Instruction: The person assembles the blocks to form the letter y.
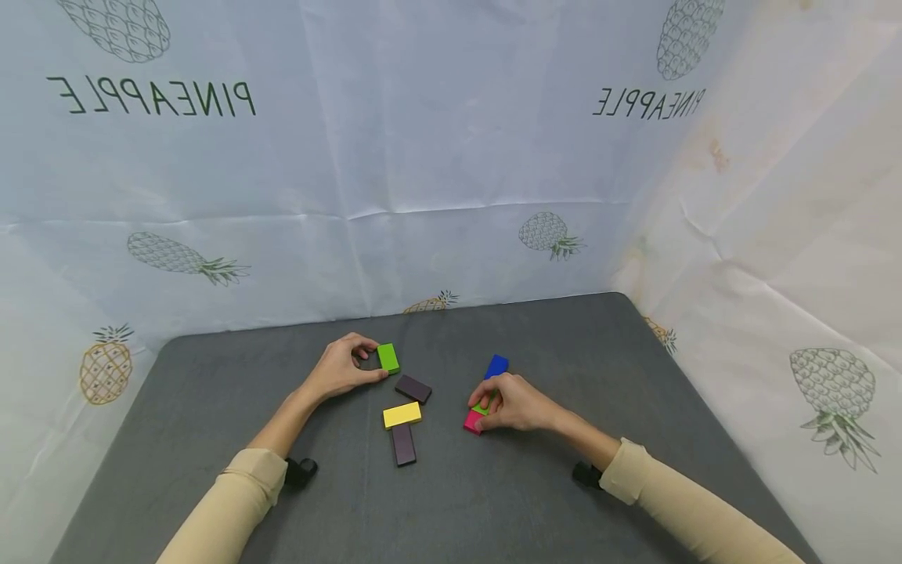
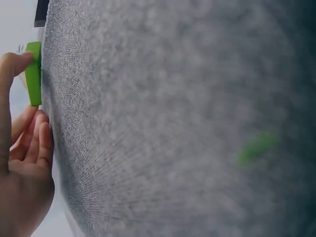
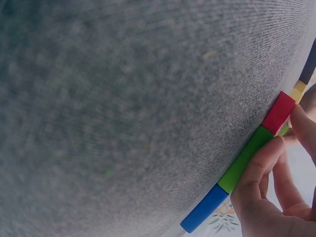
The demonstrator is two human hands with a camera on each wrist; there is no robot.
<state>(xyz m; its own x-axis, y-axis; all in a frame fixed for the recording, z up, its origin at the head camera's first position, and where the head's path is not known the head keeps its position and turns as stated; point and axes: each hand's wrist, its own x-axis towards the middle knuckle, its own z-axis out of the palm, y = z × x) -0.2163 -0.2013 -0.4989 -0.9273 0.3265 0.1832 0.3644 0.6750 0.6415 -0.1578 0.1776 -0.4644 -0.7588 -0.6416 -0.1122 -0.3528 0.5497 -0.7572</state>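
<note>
My left hand pinches a bright green block between thumb and fingers at the back of the table. The left wrist view shows that green block edge-on between the fingertips. Over to the right, my right hand holds a red block by finger and thumb. In the right wrist view the red block meets a second green block, and a blue block continues the slanted row. From the head, fingers partly cover this green block; the blue block lies behind.
Between the hands lie a dark block, a yellow block and another dark block, the latter touching the yellow one. The grey table ends at a white pineapple-print curtain. Black devices sit at both wrists.
</note>
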